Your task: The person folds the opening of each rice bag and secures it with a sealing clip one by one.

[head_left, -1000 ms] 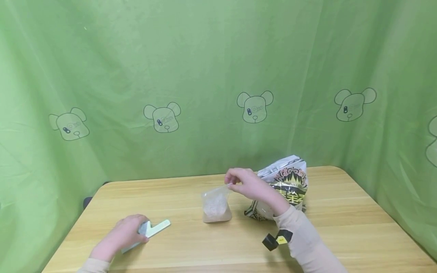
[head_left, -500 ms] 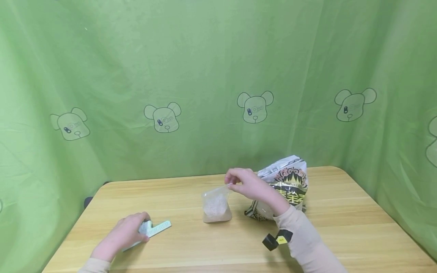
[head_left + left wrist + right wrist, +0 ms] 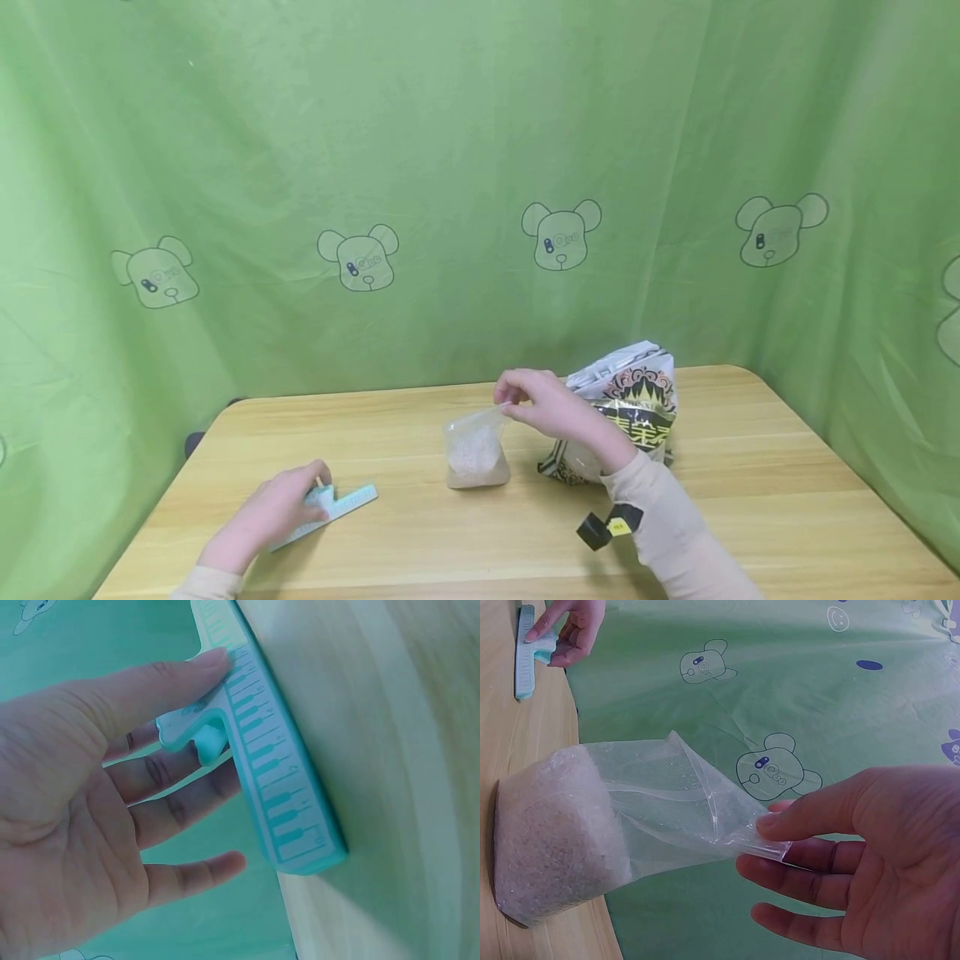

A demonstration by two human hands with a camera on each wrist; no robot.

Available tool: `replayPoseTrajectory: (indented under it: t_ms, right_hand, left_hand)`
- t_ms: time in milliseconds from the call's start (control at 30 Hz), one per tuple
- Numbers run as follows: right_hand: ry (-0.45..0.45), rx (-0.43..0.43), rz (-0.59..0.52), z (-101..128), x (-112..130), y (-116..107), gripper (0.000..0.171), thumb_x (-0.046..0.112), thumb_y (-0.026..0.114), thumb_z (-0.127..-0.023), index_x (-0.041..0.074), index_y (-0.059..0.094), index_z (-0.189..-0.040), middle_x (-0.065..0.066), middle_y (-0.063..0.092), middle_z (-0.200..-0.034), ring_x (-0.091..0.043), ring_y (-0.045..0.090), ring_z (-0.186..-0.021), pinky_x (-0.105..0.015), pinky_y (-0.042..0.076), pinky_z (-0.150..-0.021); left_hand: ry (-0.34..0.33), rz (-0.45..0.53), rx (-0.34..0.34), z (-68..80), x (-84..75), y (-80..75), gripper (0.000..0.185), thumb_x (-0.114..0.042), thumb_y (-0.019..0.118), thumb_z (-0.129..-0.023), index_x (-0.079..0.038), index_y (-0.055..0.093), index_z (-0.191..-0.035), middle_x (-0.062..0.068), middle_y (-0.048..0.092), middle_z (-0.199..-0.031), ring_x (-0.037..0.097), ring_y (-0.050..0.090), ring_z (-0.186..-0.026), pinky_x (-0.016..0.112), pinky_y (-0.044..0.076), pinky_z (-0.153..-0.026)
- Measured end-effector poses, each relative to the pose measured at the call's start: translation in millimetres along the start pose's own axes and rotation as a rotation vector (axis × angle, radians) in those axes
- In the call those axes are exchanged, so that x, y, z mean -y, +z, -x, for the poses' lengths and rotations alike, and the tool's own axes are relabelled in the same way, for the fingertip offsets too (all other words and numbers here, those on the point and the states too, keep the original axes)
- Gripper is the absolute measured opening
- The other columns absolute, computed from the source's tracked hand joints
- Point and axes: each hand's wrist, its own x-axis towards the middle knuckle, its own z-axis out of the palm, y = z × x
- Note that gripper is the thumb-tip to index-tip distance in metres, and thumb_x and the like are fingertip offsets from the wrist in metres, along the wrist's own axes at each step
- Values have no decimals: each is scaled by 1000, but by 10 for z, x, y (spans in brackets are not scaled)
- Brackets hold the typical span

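In the head view, my left hand holds a mint-green bag clip low over the left of the table. The left wrist view shows the thumb on the face of the clip, which is printed like piano keys, with other fingers behind its handle; the little finger stands off it. A clear plastic bag of rice stands mid-table. My right hand pinches its upper corner between thumb and fingers, drawing the top of the bag out sideways from the rice.
A large printed rice sack, white, black and gold, stands behind the right forearm. Strapped to that sleeve is a black wrist mount. Green curtains with bear outlines hang around the wooden table.
The bag clip has turned slightly in my left hand, so its printed face shows more, and the left fingers have lifted a little. My right hand and the rice bag stay put.
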Motion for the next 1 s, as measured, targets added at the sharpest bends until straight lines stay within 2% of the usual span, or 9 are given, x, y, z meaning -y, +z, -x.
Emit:
replayPoseTrajectory:
  t_ms: [167,267,600,800,1000]
  right_hand:
    - [-4,1,4,0,6,6,9,8,67,-87,11,64,-95,-1,68,-90,-11,61,-83,-42,56,-83]
    - [-2,4,7,3,8,8,9,8,67,-87,11,64,-96,0,68,-90,-10,61,-83,-42,56,-83]
    - [-4,-2,10,1,-4,-2,9,9,68,-87,11,64,-95,0,67,-88,-10,60,-82,-44,55,-83]
    - [-11,-1,17,-7,-12,0,9,10,68,-87,12,64,-95,1,67,-89,-9,60,-82,-39,55,-81]
    - [-8,1,13,-5,-4,-2,9,9,68,-88,12,64,-95,1,67,-89,-9,60,-82,-36,55,-80]
  left_hand:
    - [-18,15,19,-6,11,-8,33,-20,81,-75,-17,65,-104,3,71,-104,21,66,-96,47,54,-84]
    - [-5,15,17,-8,11,-11,29,-20,80,-76,-17,68,-102,2,72,-104,22,67,-97,48,53,-86]
    - [67,-27,-63,-5,6,-26,24,-20,79,-78,-17,69,-99,0,73,-100,22,68,-94,46,55,-84]
    - [110,-30,-167,-8,-10,-58,28,-22,77,-80,-14,69,-105,3,73,-104,24,68,-96,46,55,-86]
    - [151,-36,-295,-21,-50,-88,34,-24,77,-81,-12,68,-111,2,72,-102,18,68,-90,43,56,-83]
